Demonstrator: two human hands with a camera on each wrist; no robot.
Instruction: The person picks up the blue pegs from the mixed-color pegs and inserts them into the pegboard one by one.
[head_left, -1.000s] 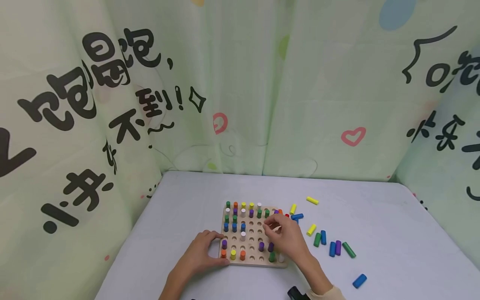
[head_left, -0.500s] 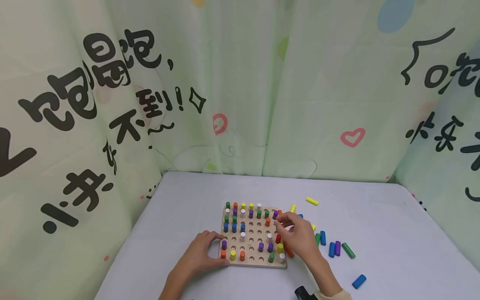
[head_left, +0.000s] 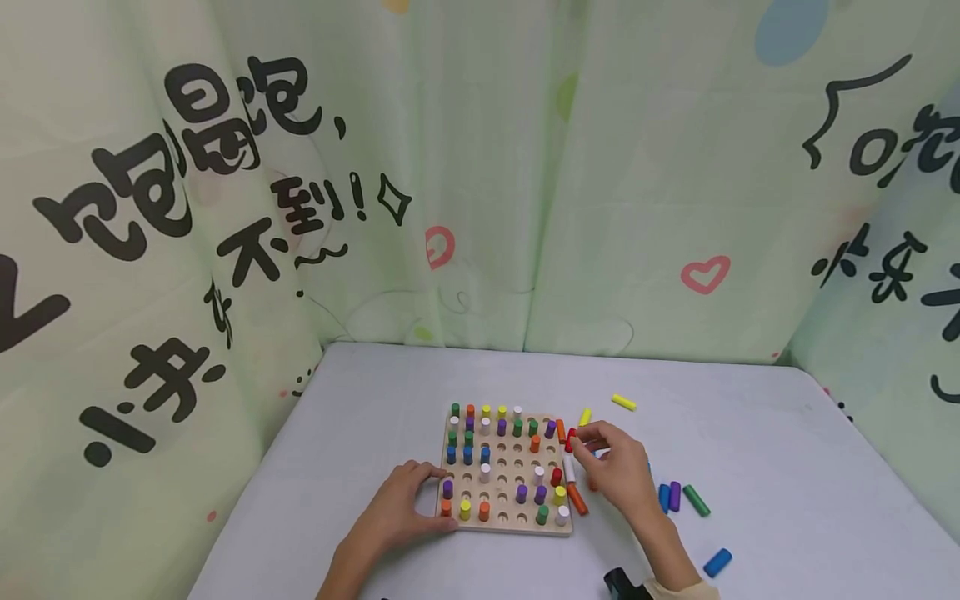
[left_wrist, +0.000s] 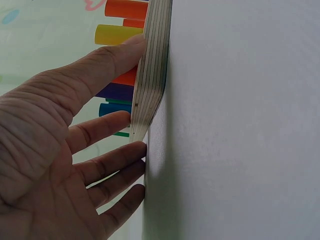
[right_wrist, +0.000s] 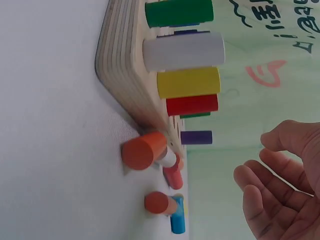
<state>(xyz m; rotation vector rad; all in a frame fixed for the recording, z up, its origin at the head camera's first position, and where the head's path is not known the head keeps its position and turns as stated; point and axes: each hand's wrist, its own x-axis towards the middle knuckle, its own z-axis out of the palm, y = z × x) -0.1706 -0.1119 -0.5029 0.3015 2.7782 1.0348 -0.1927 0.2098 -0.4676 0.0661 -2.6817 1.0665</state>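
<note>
My left hand (head_left: 408, 504) steadies the near-left corner of a wooden pegboard (head_left: 517, 528), its thumb against the front edge and the forefinger at the left side. In the left wrist view the other fingers (left_wrist: 117, 162) are spread and fairly straight beside the board. Pegs of several colours stand upright in the holes, among them an orange peg (head_left: 535, 443) toward the right. Just past the board's right edge hovers my right hand (head_left: 618, 471), fingertips over a red peg (head_left: 571, 439). Nothing shows between its loosely bent fingers (right_wrist: 252, 200) in the right wrist view.
Along the board's right side lie a white peg (head_left: 568, 468) and an orange one (head_left: 577, 500). Farther right are loose pegs: yellow (head_left: 623, 402), purple (head_left: 675, 497), green (head_left: 697, 499) and blue (head_left: 717, 562). A printed curtain (head_left: 480, 317) hangs behind the table.
My right hand has moved right, off the board to the loose pegs beside it. Where its fingers were, an orange peg now shows upright in a hole. The left hand has stayed put.
</note>
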